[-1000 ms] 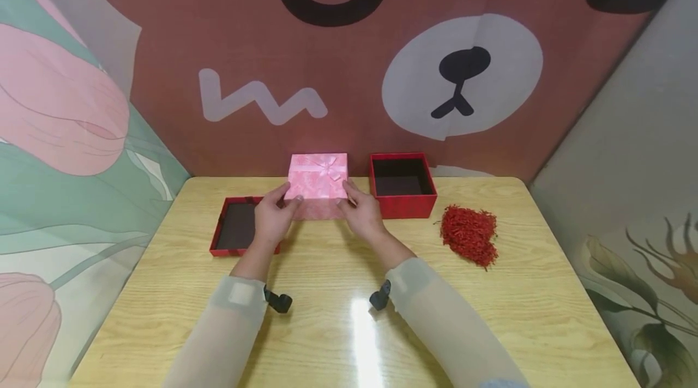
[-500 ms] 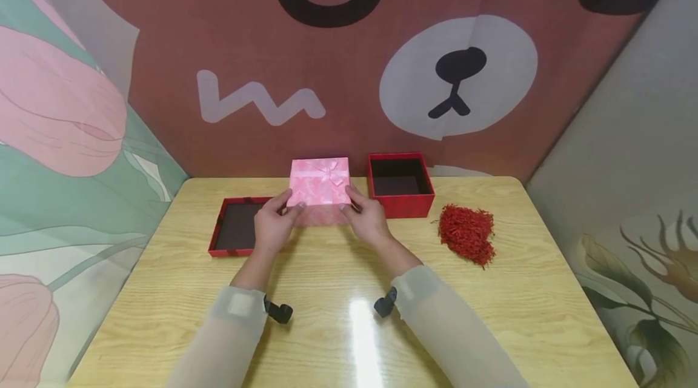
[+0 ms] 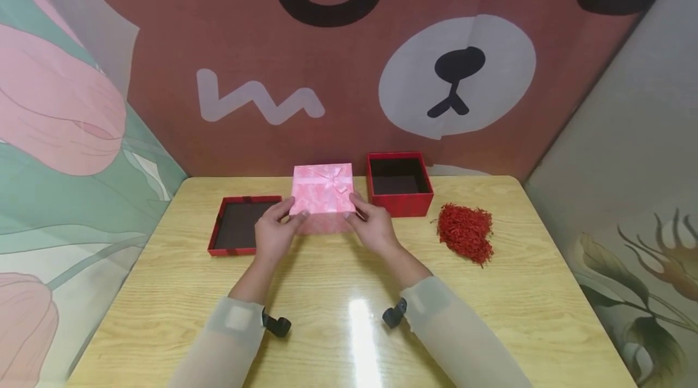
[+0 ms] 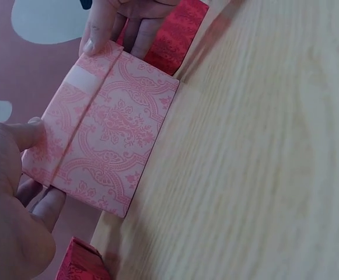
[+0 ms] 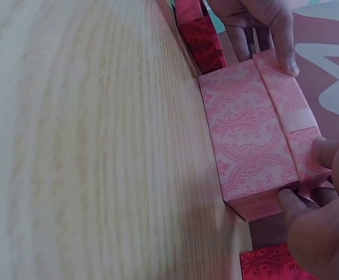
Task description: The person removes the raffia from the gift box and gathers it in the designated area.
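Observation:
Between both hands is a pink patterned gift box with its lid on, a pale ribbon and a bow on top. My left hand grips its left side, thumb on the lid's front face and fingers round the side. On the opposite side my right hand holds it the same way. In the left wrist view the front of the pink box shows a seam between lid and base. The right wrist view shows the same front of the pink box, its lower edge close over the table.
Right of the pink box stands an open red box, dark inside. A red lid, dark side up, lies at the left, partly behind the left hand. Red shredded paper is heaped at the right of the wooden table. A bear-printed wall rises behind.
Both hands have drawn the pink gift box toward the person and a little to the right. The red box, red lid and shredded paper stay where they were.

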`<state>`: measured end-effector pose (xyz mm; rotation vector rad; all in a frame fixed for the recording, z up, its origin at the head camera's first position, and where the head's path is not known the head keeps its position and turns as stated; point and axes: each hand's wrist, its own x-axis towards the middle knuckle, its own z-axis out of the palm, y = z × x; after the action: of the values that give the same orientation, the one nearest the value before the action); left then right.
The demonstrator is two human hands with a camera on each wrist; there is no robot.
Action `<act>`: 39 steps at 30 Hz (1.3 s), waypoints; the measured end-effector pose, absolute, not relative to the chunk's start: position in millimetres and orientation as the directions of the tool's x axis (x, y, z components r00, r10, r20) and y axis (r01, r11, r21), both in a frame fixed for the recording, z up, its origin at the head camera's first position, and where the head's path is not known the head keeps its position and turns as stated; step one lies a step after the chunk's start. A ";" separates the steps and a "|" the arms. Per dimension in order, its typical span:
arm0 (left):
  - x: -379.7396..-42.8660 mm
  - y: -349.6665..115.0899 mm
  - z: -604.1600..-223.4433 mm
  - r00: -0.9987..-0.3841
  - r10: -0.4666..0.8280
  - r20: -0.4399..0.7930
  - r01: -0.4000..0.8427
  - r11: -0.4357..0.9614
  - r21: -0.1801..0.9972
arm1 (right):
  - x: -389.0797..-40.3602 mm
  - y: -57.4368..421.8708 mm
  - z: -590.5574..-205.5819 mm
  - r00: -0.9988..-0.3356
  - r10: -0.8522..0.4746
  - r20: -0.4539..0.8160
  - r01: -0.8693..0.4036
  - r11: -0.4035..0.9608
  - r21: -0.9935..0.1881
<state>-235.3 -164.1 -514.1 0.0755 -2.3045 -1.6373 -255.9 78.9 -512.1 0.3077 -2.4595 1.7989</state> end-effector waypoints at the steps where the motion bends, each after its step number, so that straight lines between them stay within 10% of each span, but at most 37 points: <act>1: -233.8 -163.8 -514.3 -0.952 -0.218 0.216 0.132 0.345 0.929 | -254.6 79.9 -512.5 -0.977 -0.117 0.181 -0.208 0.288 -0.935; 39: -175.1 -156.0 -514.5 -0.971 -0.128 0.200 0.150 0.321 0.935 | -192.4 117.6 -511.1 -0.967 -0.196 0.165 -0.209 0.228 -0.951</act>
<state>-175.1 -156.0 -514.5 -0.0199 -2.3499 -1.7028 -192.4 117.6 -511.1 0.4047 -2.4530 1.9031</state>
